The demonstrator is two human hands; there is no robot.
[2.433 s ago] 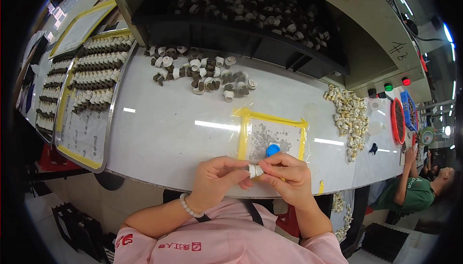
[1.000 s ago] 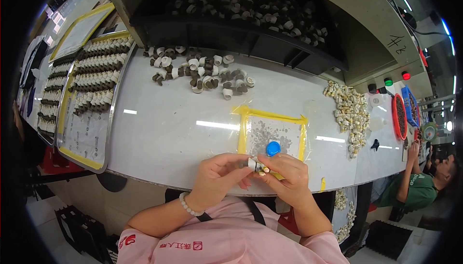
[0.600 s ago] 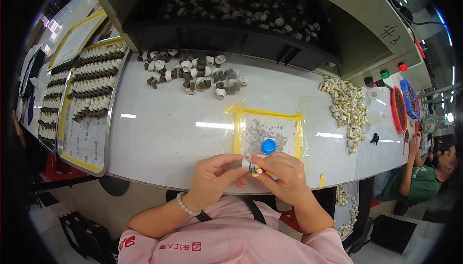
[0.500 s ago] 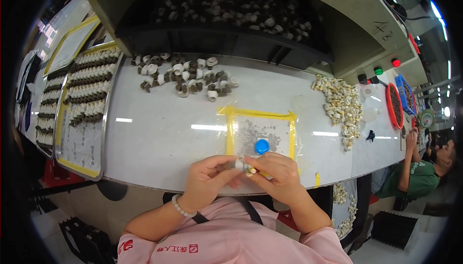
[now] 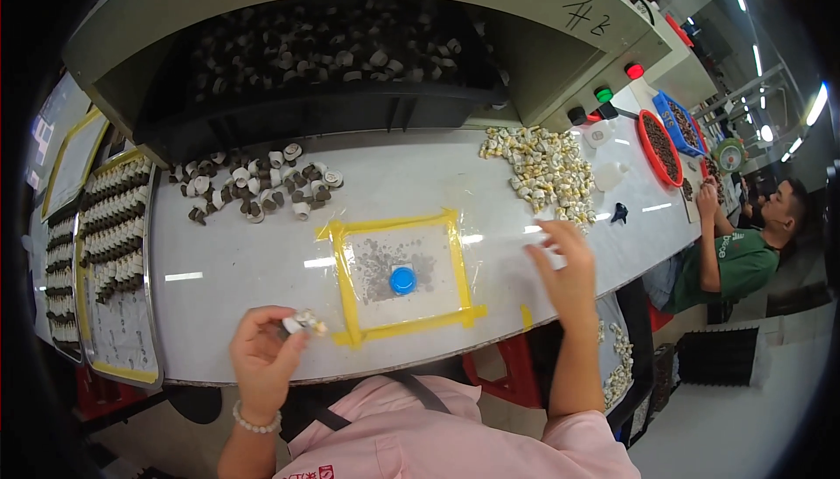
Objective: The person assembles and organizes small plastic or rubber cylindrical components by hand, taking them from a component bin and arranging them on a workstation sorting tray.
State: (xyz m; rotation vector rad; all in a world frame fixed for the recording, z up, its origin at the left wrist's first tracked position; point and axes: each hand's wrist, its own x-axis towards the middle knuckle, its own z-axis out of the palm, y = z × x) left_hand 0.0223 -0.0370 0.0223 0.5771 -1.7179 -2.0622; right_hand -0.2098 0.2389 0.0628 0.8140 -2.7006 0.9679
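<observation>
My left hand [image 5: 262,356] grips a small pale cylindrical part [image 5: 304,322] between thumb and fingers, at the near edge of the white table [image 5: 236,269], left of a yellow-taped square [image 5: 402,276]. A blue cap [image 5: 402,280] lies in that square among dark specks. Held over the table to the right of the square, my right hand [image 5: 562,271] has its fingers spread and holds nothing; it points toward a heap of pale small parts [image 5: 544,168].
A cluster of dark and white cylindrical parts [image 5: 254,190] lies at the back left. Trays [image 5: 109,269] with rows of parts stand at the left. A dark bin [image 5: 332,68] of parts sits behind. A person in green [image 5: 744,251] works at the right, near red and blue containers [image 5: 661,142].
Both hands were together on the small part in front of me. Now they have parted: the left keeps the part and has moved left, the right has swung out to the right, empty.
</observation>
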